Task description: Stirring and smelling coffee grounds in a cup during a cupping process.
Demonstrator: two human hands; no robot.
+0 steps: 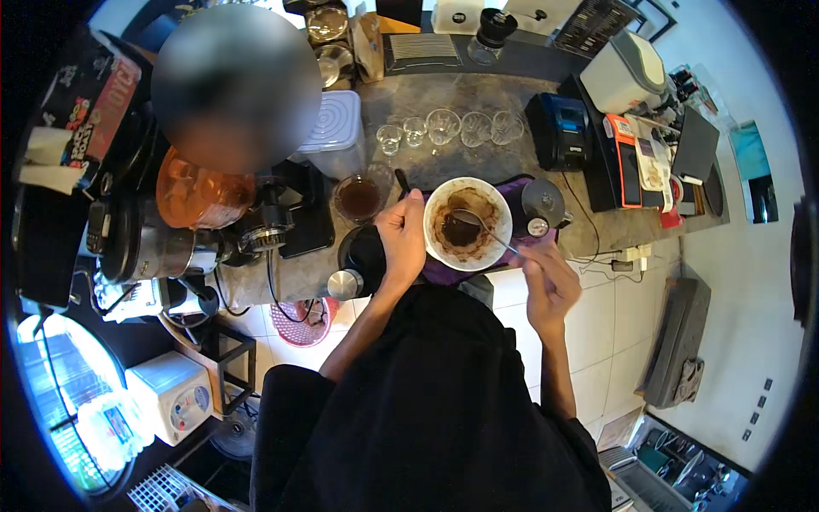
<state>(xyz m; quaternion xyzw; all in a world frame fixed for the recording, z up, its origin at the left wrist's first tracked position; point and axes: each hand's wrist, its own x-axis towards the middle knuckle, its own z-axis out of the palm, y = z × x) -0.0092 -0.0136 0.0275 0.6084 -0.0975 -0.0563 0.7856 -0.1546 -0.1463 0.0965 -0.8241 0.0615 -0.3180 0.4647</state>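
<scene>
A white bowl (pixel 469 265) stands before me over a purple cloth, its inner wall smeared brown and dark brown liquid (pixel 462 232) at the bottom. My left hand (pixel 404 237) grips the bowl at its left side; the fingers are partly hidden. In my right hand (pixel 553 285), at the bowl's lower right, is the handle of a metal spoon (pixel 499 239), whose head dips into the liquid. A glass vessel (pixel 358 197) with brown liquid sits left of my left hand. Close to the bowl's right side is a dark lidded pot (pixel 542 197) with a round dial gauge (pixel 537 226).
Several small clear glasses (pixel 443 127) line the counter (pixel 409 96) behind the bowl. A black printer (pixel 563 131) stands to the right, its cable trailing down. Leftward are a grinder with an orange hopper (pixel 201 192) and a lidded plastic tub (pixel 333 121). A pink basket (pixel 307 323) is below the counter.
</scene>
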